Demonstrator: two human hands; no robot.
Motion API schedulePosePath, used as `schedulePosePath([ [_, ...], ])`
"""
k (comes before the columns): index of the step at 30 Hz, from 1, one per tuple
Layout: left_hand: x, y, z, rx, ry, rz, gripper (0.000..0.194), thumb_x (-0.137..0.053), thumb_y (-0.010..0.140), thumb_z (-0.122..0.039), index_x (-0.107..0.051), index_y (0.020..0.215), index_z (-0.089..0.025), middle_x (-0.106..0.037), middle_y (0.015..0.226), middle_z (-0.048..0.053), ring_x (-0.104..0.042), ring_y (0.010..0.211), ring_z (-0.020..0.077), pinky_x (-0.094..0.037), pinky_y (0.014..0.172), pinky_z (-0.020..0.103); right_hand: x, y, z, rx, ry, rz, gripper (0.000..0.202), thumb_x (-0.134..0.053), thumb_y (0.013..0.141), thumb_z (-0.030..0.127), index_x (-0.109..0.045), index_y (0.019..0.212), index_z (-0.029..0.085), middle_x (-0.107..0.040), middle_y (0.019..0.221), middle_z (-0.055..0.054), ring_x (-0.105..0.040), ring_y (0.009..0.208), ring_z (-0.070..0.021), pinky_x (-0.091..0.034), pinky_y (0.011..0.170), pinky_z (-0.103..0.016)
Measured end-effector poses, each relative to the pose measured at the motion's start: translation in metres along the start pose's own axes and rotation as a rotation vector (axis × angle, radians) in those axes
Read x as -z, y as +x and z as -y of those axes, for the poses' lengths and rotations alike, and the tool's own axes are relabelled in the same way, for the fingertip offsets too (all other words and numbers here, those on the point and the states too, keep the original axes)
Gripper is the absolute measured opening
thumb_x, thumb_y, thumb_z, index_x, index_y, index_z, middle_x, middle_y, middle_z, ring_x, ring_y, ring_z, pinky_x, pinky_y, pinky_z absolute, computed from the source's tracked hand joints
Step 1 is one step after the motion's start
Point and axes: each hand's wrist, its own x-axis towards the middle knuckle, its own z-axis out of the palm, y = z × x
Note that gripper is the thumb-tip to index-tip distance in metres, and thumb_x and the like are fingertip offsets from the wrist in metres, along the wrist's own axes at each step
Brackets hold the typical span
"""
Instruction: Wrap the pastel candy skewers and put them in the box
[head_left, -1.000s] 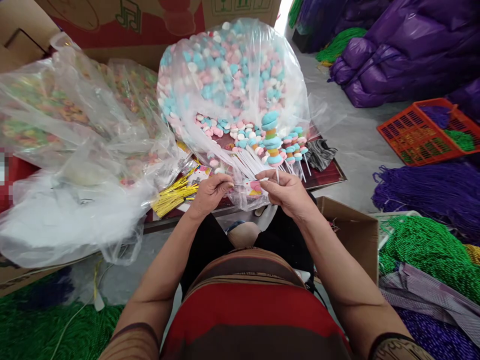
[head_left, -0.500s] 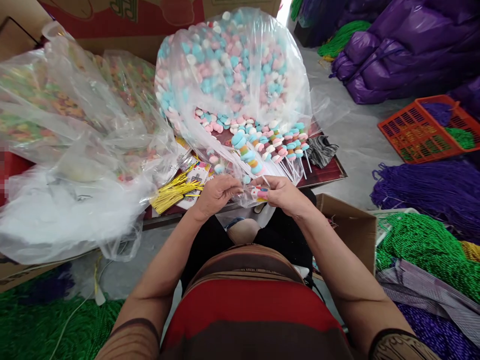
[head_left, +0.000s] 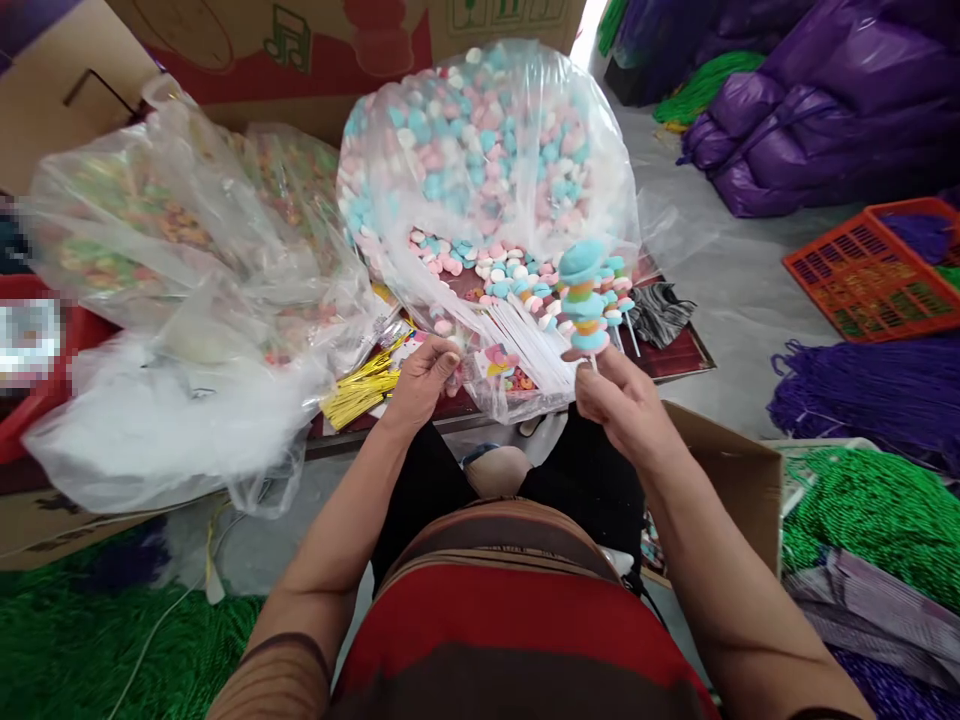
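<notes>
My right hand [head_left: 616, 398] is closed around the white stick of a marshmallow skewer [head_left: 583, 300], which stands upright with blue, orange and pink pieces. My left hand [head_left: 421, 382] pinches clear plastic [head_left: 454, 374] at the table's front edge; whether it is a separate small bag I cannot tell. Between the hands lie white sticks [head_left: 529, 340] and a colourful printed piece [head_left: 498, 360] under or behind clear film. Beyond them a big clear bag [head_left: 487, 150] holds pink, blue and white marshmallows. More skewered marshmallows [head_left: 616, 285] lie behind the right hand.
Yellow twist ties [head_left: 360, 393] lie left of my left hand. Clear bags of coloured candy [head_left: 172, 220] and a pile of white plastic [head_left: 180, 430] fill the left side. A cardboard box [head_left: 727, 470] stands at my right, with an orange basket [head_left: 877, 270] farther out.
My hands have moved apart from their close grip on clear plastic. The right hand has moved right and now holds up a marshmallow skewer. The view has shifted slightly.
</notes>
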Motion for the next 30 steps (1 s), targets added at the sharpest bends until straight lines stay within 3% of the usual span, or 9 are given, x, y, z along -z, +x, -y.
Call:
schedulePosePath([
  [4,-0.002,0.003,-0.009,0.068,-0.182,-0.025,0.051,-0.087,0.066,-0.061,-0.059,0.077,-0.020,-0.055,0.055,-0.008,-0.049,0.042,0.0055,-0.034,0.040,0.016,0.019,-0.018,-0.005,0.062,0.040,-0.046,0.022,-0.062,0.094,0.047,-0.061,0.099,0.025,-0.038,0.062,0.007,-0.032,0.052,-0.0099,-0.024,0.048,-0.025],
  [9,-0.002,0.004,-0.013,0.068,-0.220,0.027,0.049,-0.089,0.066,-0.058,-0.061,0.076,-0.019,-0.061,0.058,-0.006,-0.052,0.044,0.0063,-0.036,0.039,0.017,0.036,-0.030,-0.008,0.129,-0.213,-0.087,0.026,-0.065,0.094,0.050,-0.066,0.098,0.025,-0.058,0.071,0.001,-0.050,0.064,-0.0131,-0.036,0.054,-0.026],
  [19,-0.001,0.004,-0.005,0.077,-0.020,0.065,0.049,-0.086,0.067,-0.063,-0.066,0.073,-0.018,-0.058,0.061,-0.004,-0.046,0.047,0.0058,-0.037,0.043,0.019,0.056,-0.026,0.003,0.171,-0.496,-0.124,0.027,-0.067,0.088,0.050,-0.072,0.090,0.024,-0.066,0.070,-0.001,-0.056,0.062,-0.0152,-0.044,0.058,-0.029],
  [26,0.014,0.006,0.006,-0.001,0.214,0.126,0.040,-0.081,0.077,-0.057,-0.072,0.076,-0.018,-0.064,0.072,-0.001,-0.054,0.066,0.0100,-0.045,0.062,0.023,0.063,-0.022,0.007,0.248,-0.622,-0.214,0.019,-0.069,0.086,0.042,-0.071,0.089,0.024,-0.070,0.074,-0.002,-0.063,0.066,-0.0174,-0.050,0.064,-0.031],
  [30,0.014,0.006,0.011,0.044,0.172,0.147,0.040,-0.080,0.077,-0.057,-0.071,0.079,-0.017,-0.063,0.073,-0.001,-0.052,0.061,0.0083,-0.042,0.055,0.021,0.059,-0.022,0.011,0.282,-0.662,-0.254,0.014,-0.068,0.087,0.038,-0.070,0.087,0.024,-0.072,0.078,-0.004,-0.065,0.069,-0.0187,-0.051,0.066,-0.031],
])
